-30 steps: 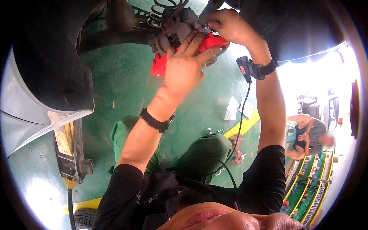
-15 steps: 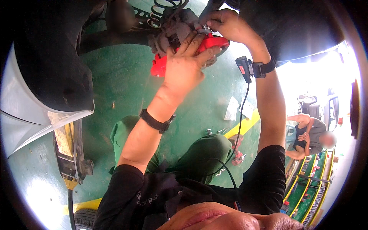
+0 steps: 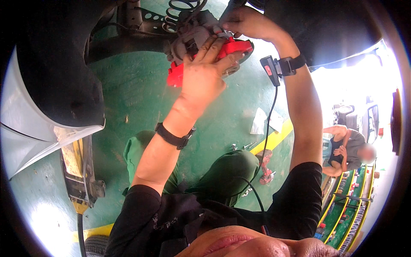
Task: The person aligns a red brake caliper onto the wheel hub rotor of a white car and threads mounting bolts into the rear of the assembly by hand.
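Red brake caliper (image 3: 236,48), right of the dark suspension arm (image 3: 128,46): we should steady it with our spread left hand (image 3: 202,83) laid across it, while our curled right hand (image 3: 253,25), whose hold we cannot tell, works gently at the end farther from that arm.

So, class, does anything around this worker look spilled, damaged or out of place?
No clear spill or damage shows. Slightly untidy, though: a red tool, small metal pieces and two white papers or packets lie loose on the floor near the right knee, where they could get kicked.
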